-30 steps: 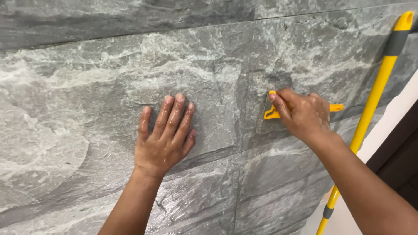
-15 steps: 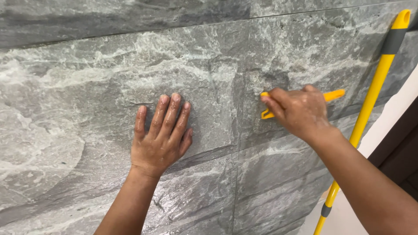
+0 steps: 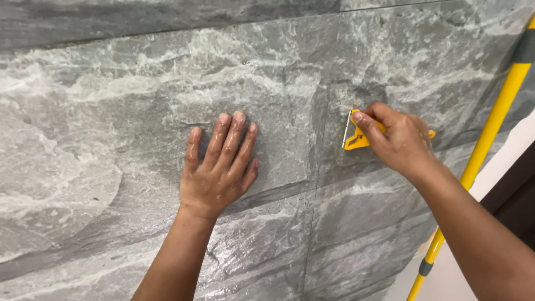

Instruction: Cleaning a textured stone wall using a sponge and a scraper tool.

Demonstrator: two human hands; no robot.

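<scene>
Seen from the head camera, centre-right of the frame: a small yellow scraper (image 3: 359,138) with a thin metal blade at its left end, pressed against the grey stone-look tile wall (image 3: 111,139), the blade edge sitting just right of a vertical tile joint. Wrapped around the scraper, the right hand (image 3: 398,142), fingers curled shut over the yellow handle, index finger stretched along the top toward the blade, a short yellow tip poking out past the knuckles on the right side. Left of the scraper, across the vertical joint and well apart from it, in the middle of the frame: the left hand (image 3: 220,164), laid flat on the wall with palm down, four fingers extended upward and close together, thumb slightly out to the right, holding nothing, skin looking wet and glossy. Both forearms entering from the bottom edge, the left from lower centre, the right from the lower right corner. Along the right edge of the frame, running diagonally from the upper right corner down to the bottom: a long yellow pole (image 3: 485,150) with grey bands, just right of the right hand and not touched by it. Tile surface damp and shiny in the lower part of the frame.
</scene>
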